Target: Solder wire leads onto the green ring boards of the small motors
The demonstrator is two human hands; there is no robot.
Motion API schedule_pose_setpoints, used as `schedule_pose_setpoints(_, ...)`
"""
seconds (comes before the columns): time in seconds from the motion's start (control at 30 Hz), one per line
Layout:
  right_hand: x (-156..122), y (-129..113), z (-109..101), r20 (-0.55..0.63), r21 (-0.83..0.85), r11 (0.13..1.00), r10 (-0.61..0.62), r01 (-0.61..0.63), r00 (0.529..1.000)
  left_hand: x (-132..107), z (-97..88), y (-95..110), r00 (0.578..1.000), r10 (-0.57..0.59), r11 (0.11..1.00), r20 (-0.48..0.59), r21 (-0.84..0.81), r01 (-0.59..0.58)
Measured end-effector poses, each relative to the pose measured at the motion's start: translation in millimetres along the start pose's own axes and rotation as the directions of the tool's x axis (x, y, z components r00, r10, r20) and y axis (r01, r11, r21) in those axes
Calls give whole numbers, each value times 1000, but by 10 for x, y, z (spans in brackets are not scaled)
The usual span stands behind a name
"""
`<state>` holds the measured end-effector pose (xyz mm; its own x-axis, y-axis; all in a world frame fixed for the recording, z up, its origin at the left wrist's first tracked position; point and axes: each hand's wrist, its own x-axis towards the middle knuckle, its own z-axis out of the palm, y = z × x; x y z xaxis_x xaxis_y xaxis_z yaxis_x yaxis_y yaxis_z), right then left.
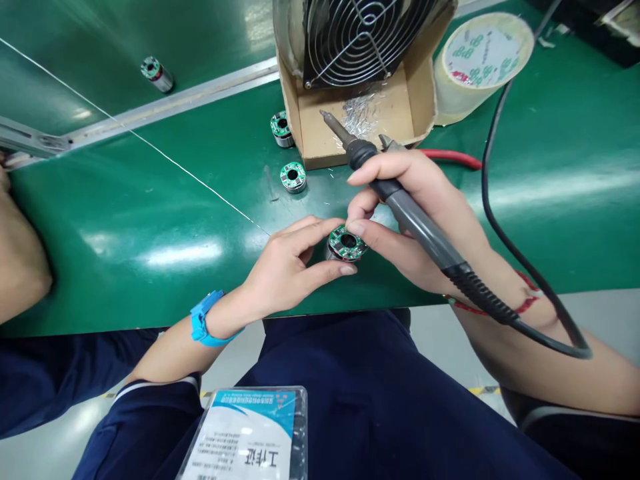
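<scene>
Between the thumb and fingers of my left hand [293, 267] is a small round motor stator [345, 245] with a green ring-shaped circuit board on top, low over the mat. My right hand [417, 220] grips a soldering iron [425, 227] by its dark handle, its tip pointing up and left toward the cardboard box. That hand's thumb and a fingertip reach the edge of the board. Two similar parts stand farther back, one stator [293, 177] on the mat and another stator [283, 129] against the box.
A cardboard box [325, 143] with wire clippings stands in front of a black fan [367, 40]. To its right are a tape roll [483, 57], a red-handled tool [453, 157] and the iron's cable [493, 193]. A solder wire [165, 155] crosses the left side. Another person's arm [20, 253] rests at left.
</scene>
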<state>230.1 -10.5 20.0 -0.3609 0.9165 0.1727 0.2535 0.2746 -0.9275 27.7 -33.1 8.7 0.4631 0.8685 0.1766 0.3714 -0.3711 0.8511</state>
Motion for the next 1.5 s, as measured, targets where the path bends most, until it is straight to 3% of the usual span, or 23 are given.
schedule_pose_setpoints(0.13,-11,76,8,-6,2,993,-115,115,993,-1,26,-29,999,35,999,-10,-13,-35)
schedule_pose_setpoints(0.3,-41,207,74,-66,-22,992,-129,128,989,56,88,-73,999,-43,996,-9,77,43)
schedule_pose_setpoints(0.43,-94,324,153,-116,-277,959,-87,52,989,131,147,-170,987,-155,968,-40,192,160)
schedule_pose_setpoints(0.53,-88,405,200,-63,-487,872,-89,47,994,131,181,-332,972,-234,967,-37,99,237)
schedule_pose_setpoints(0.63,-62,456,233,-35,-557,827,-113,74,993,88,195,-487,963,-264,960,-62,-114,256)
schedule_pose_setpoints(0.73,-46,436,278,-19,-478,867,-168,139,986,61,183,-529,969,-249,932,-13,-276,236)
schedule_pose_setpoints(0.87,-39,341,355,-59,-302,928,-245,217,968,95,128,-411,981,-184,926,66,-323,195)
schedule_pose_setpoints(1.03,-34,309,325,-249,-146,965,-250,218,936,153,32,-325,991,-122,957,51,-259,131)
schedule_pose_setpoints(1.27,-49,301,374,-204,-75,979,-200,189,958,150,153,-357,998,-63,941,0,-332,59)
schedule_pose_setpoints(1.37,-53,288,422,-226,-37,981,-193,189,955,173,118,-283,999,-45,971,0,-236,44)
schedule_pose_setpoints(1.43,-56,290,406,-303,-20,986,-161,163,939,198,35,-238,1000,6,999,-11,-33,-6)
schedule_pose_setpoints(1.5,-69,301,342,-389,4,995,-93,103,916,218,-54,-221,996,85,971,-28,228,-76)
